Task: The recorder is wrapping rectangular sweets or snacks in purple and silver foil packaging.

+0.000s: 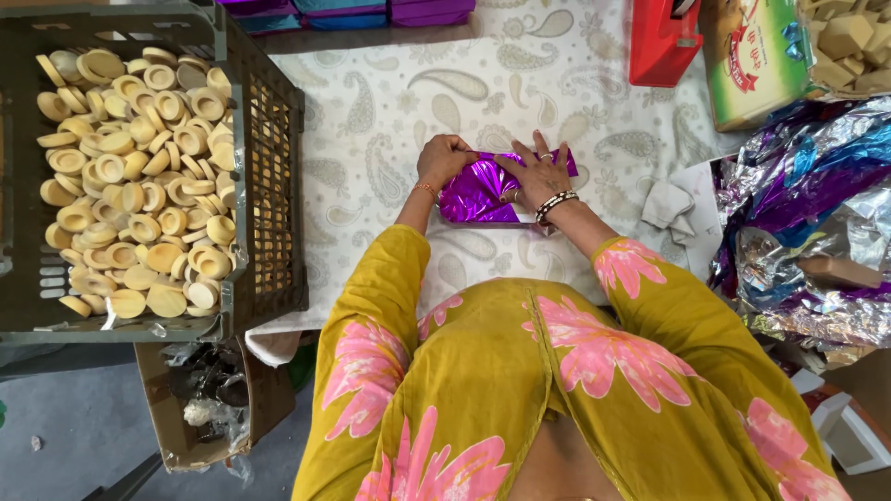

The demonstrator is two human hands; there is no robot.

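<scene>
Wrapping one purple foil parcel (483, 190) at the middle of our desk (390, 102), which wears a pale paisley cloth.

Our left hand (444, 160) curls closed over the parcel's left end; our right hand (541, 174) lies flat on it, fingers spread, gripping nothing. At nine o'clock we see one dark crate (269, 186) heaped with tan discs (139, 167), too many to count. At three o'clock crumpled foil sheets (807, 213) pile up. One red box (661, 42) sits at one o'clock; grey floor (65, 417) shows at seven.

left hand (444, 158): curled grip | right hand (538, 172): flat, fingers spread
</scene>
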